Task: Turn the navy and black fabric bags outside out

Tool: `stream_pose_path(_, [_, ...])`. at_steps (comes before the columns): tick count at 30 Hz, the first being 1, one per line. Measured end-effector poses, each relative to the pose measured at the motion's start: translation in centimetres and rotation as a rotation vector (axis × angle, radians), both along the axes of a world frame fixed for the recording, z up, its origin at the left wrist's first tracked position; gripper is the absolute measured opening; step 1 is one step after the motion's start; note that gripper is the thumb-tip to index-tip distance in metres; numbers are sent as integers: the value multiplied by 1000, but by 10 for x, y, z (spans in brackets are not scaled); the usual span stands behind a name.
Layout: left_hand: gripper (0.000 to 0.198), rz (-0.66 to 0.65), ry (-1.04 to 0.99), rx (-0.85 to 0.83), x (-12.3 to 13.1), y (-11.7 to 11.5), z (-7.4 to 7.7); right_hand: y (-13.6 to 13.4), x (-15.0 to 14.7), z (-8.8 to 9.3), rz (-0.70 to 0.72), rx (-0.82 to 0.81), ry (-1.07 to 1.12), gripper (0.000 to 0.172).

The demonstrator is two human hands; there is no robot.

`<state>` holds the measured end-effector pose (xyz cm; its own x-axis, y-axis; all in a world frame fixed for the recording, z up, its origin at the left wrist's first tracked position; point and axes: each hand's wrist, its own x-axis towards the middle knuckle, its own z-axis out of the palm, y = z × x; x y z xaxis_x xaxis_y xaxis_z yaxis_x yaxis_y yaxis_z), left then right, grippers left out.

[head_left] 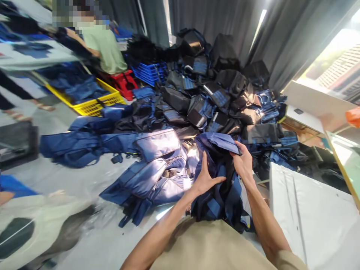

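Observation:
A navy blue backpack [221, 141] with dark straps hangs in front of my body. At its upper right edge my right hand [243, 162] is closed, pinching the fabric between thumb and fingers. My left hand [206, 180] lies against the backpack's left side, thumb and index finger spread wide; its other fingers are partly hidden. Just left of it, several blue bags [157, 146] lie stacked on the floor, shiny in the light. The lower part of the backpack falls in folds between my forearms.
Beyond is a large heap of black and blue bags [199, 107]. A yellow crate [98, 108] of blue fabric stands left, near a person [105, 48] on a red stool [125, 82]. White panels [309, 210] are at right. Another person [42, 225] is blurred at lower left.

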<state>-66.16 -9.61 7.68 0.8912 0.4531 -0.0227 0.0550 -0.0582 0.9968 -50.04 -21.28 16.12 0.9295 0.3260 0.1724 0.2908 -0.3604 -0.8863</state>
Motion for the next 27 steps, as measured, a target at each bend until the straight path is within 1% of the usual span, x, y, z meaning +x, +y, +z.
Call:
stream_pose_path(3, [168, -73, 79, 5, 7, -5, 5, -16, 7, 14, -24, -50, 1, 56])
stream_pose_path(6, [172, -85, 99, -1, 19, -13, 14, -29, 7, 26, -35, -98, 18, 56])
stream_pose_path(8, [172, -89, 91, 30, 27, -21, 15, -36, 7, 29, -45, -102, 15, 56])
stream_pose_path(10, [168, -121, 99, 127, 32, -31, 10, -42, 7, 29, -62, -89, -1, 54])
stream_pose_path(11, [162, -139, 110, 197, 33, -35, 6, -46, 8, 29, -70, -81, -11, 53])
stream_pose_path(13, [147, -161, 128, 335, 33, -40, -3, -54, 11, 27, -76, -80, -32, 52])
stream_pose_path(14, [138, -165, 139, 382, 32, -38, -7, -60, 15, 27, -73, -90, -46, 53])
stream_pose_path(15, [129, -162, 161, 408, 31, -33, -10, -67, 19, 26, -69, -101, -63, 53])
stream_pose_path(17, [112, -105, 249, 413, 30, -11, -12, -86, 32, 26, -92, -108, -99, 54])
stream_pose_path(20, [84, 124, 362, 403, 30, 42, -5, -125, 54, 24, -186, -76, -100, 56])
stream_pose_path(21, [75, 177, 347, 403, 31, 59, -2, -137, 60, 22, -203, -65, -80, 57])
stream_pose_path(22, [68, 201, 330, 395, 33, 74, 1, -148, 64, 20, -209, -64, -57, 58])
stream_pose_path(24, [57, 188, 304, 344, 40, 94, 5, -164, 70, 13, -211, -78, -24, 59])
stream_pose_path(25, [54, 171, 303, 300, 44, 98, 7, -168, 72, 8, -219, -86, -20, 59])
stream_pose_path(27, [52, 143, 306, 181, 54, 96, 12, -171, 77, -4, -236, -96, -13, 59])
